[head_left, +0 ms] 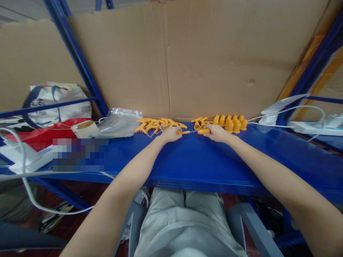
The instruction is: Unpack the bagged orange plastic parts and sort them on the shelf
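Note:
At the back of the blue shelf, my left hand (pixel 171 134) is closed around a yellow plastic piece with a ridged, screw-like end (pixel 185 132) that points right. My right hand (pixel 215 132) pinches a short yellow cap-like piece (pixel 203 131). Between the two pieces runs a thin metal chain (pixel 193 131). Beyond my left hand lies a pile of branching yellow plastic parts (pixel 154 124) with more chain. Several yellow bell-shaped caps (pixel 232 123) stand in rows past my right hand. A few loose yellow parts (pixel 197 125) lie just behind it.
A clear plastic bag (pixel 122 121) lies left of the pile, near a red cloth item (pixel 53 132) and a white bag (pixel 61 101). White cables (pixel 29 196) hang at the left. Cardboard (pixel 214 53) walls the back, between blue posts (pixel 77 60).

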`<state>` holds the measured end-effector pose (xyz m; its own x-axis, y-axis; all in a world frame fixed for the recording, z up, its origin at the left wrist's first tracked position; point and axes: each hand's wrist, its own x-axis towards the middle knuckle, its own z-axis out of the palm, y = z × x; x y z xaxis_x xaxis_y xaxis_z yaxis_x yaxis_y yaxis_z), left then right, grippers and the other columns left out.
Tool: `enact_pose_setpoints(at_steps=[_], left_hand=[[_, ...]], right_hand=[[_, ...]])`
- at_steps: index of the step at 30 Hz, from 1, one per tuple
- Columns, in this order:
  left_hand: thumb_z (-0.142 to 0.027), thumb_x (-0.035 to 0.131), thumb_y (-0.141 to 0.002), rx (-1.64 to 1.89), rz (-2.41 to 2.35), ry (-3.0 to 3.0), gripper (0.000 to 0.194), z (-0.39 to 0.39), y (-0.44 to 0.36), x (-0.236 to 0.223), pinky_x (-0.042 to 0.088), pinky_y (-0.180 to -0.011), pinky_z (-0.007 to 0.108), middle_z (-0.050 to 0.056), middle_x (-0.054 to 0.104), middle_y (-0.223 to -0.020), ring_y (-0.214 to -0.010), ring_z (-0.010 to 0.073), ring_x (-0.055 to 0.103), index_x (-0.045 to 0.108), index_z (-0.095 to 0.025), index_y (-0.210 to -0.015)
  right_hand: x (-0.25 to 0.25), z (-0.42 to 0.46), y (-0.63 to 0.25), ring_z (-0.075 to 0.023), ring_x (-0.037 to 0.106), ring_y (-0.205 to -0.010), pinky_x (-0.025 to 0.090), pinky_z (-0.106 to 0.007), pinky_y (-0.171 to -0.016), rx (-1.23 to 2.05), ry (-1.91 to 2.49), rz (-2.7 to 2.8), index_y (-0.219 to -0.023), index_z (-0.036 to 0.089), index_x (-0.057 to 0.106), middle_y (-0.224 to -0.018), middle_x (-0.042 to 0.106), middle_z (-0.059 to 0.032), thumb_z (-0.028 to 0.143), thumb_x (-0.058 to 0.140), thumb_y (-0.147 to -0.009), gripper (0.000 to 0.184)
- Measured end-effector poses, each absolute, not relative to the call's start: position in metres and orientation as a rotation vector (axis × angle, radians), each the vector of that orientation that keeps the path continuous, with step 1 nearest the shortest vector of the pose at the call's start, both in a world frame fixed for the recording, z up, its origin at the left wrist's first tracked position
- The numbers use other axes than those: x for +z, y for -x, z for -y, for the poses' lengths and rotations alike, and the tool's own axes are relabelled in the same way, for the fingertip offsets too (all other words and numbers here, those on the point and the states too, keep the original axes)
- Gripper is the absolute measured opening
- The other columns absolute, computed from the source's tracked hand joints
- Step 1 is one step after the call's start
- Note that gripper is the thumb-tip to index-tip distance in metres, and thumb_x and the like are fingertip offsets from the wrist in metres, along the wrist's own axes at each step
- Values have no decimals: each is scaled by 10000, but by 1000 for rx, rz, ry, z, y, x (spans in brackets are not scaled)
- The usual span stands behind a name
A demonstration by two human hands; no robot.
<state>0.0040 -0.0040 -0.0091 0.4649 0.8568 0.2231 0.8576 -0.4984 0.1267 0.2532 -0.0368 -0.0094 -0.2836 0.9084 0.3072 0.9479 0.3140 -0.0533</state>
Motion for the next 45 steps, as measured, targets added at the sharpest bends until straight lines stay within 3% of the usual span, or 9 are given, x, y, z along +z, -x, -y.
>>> enact_pose_setpoints(at_steps=[12, 17, 24, 41, 45], left_hand=[[-192, 566, -860, -452, 1538, 2699, 360, 0, -2, -12, 521, -992, 340, 98, 748, -1163, -1077, 262, 703, 701, -171, -1193], [-185, 565, -874, -521, 1460, 2688, 442, 1, -1, -14, 534, -944, 339, 97, 734, -1166, -1051, 244, 705, 594, -197, -1315], [-265, 562, -919, -596, 1414, 2664, 336, 11, -6, -8, 535, -841, 315, 52, 740, -998, -926, 215, 708, 551, -215, -1252], [-229, 555, -942, -755, 1419, 2550, 258, 14, -7, -11, 517, -892, 328, 83, 686, -1211, -1078, 242, 686, 512, -228, -1196], [-242, 536, -958, -710, 1493, 2517, 308, 15, -7, -9, 521, -895, 344, 111, 694, -1171, -1068, 267, 695, 495, -194, -1259]], right_hand=[[-19, 28, -261, -264, 704, -888, 518, -345, -776, -178, 1580, 2248, -1139, 192, 660, -1020, 750, -103, 296, 622, -881, 281], [-21, 28, -256, -256, 692, -899, 516, -363, -816, -141, 1398, 2279, -1139, 182, 651, -1029, 741, -109, 285, 588, -901, 267], [-19, 29, -254, -267, 675, -943, 511, -372, -845, -118, 1295, 2262, -1102, 151, 661, -1049, 723, -143, 282, 564, -915, 248], [-18, 29, -253, -230, 655, -816, 504, -329, -732, 52, 1215, 2204, -1087, 139, 656, -959, 716, -124, 440, 531, -931, 361], [-19, 29, -250, -227, 655, -815, 505, -329, -727, 163, 1187, 2185, -1077, 134, 637, -946, 706, -119, 451, 522, -930, 367]])
